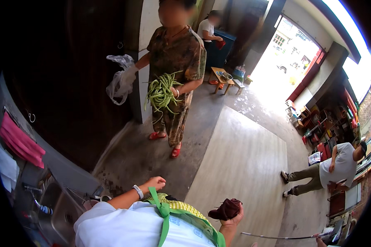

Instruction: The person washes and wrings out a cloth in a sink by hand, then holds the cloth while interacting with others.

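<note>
In front of my waist, my left hand (156, 182) is held with its fingers curled in and nothing visible in them; a white watch (138, 191) is on that wrist. Off to the right, my right hand (235, 218) grips a crumpled dark maroon cloth (226, 209), its fingers partly hidden behind the folds. A yellow checked apron (189, 211) with a green strap (164, 210) covers my front. Facing me, a person (175, 53) holds a bunch of long green beans (161, 94) in one hand and a clear plastic bag (121, 80) in the other, gloved hand.
A metal sink (59, 210) with a tap stands at my left, below a pink towel (20, 140). Another person (338, 166) stands at the right, and one more (208, 29) is at the back. A low wooden table (221, 78) stands near the bright doorway (290, 53).
</note>
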`<state>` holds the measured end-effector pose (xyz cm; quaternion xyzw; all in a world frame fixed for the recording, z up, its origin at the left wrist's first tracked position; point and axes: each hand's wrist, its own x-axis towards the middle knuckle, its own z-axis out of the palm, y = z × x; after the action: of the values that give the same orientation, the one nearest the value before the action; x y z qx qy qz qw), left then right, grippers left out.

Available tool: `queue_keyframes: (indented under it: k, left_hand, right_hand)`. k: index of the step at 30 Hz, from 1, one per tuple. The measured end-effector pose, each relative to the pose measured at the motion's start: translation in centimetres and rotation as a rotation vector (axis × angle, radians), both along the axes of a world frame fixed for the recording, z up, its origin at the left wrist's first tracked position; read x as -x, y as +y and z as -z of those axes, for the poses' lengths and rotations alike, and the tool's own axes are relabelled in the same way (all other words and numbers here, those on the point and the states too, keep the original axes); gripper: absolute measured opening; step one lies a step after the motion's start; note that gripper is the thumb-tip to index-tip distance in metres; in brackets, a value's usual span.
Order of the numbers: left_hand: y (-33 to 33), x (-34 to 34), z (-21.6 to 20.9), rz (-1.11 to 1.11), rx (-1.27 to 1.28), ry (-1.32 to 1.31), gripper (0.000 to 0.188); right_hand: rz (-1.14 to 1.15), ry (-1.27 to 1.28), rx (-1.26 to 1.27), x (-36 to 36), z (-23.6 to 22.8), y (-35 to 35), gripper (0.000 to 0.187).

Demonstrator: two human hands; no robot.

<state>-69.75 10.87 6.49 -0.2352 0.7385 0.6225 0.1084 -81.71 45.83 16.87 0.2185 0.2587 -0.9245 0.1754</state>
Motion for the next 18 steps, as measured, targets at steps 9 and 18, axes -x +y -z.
queue_keyframes:
  k: [9,18]
  left_hand:
    - [3.7,1.5,-6.5,0.58,0.354,-0.055,0.038]
    - [7.1,3.5,-7.1,0.705,0.325,0.005,0.038]
  right_hand:
    - [0.11,0.006,-0.011,-2.6,-0.8,5.3,0.025]
    - [0.289,-0.139,-0.042,-4.7,-0.4,11.0,0.025]
